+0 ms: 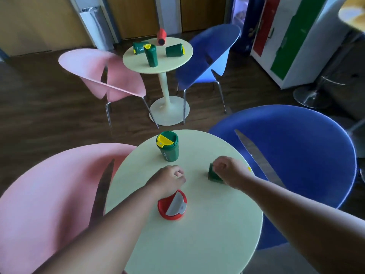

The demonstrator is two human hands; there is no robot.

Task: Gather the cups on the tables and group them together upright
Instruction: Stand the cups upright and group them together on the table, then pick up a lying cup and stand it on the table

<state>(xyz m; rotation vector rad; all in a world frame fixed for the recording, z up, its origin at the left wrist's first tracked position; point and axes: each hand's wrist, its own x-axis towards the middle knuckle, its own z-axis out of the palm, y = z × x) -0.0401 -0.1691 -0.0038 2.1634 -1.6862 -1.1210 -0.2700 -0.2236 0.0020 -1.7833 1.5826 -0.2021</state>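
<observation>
Head view looked down on a pale round table (197, 244) set between a pink chair (49, 194) and a blue chair (296, 145). Your right hand (229, 171) lay curled over a green cup (214, 176) that was on its side near the table's right edge, and your fingers wrapped its body. Your left hand (167, 179) hovered just beside a red cup (172, 204) with its fingers loosely curled, and it held nothing. The red cup stood upright with its grey-and-red lid up. Another green cup with a yellow lid (167, 146) stood upright toward the far side of the table.

Beyond, a second round table (173, 64) carried four more cups. One tall green cup (151, 55) stood upright, while two green cups (139, 48) and a red one (161, 36) lay on their sides.

Risks, as a judgement: the cup under your right hand sat close to the rim, so a loose grip while you tipped it up could have let it roll off toward the blue chair. Your left forearm passed near the red cup and could have knocked it over. The tipped cups on the far table could also have rolled if that table was bumped.
</observation>
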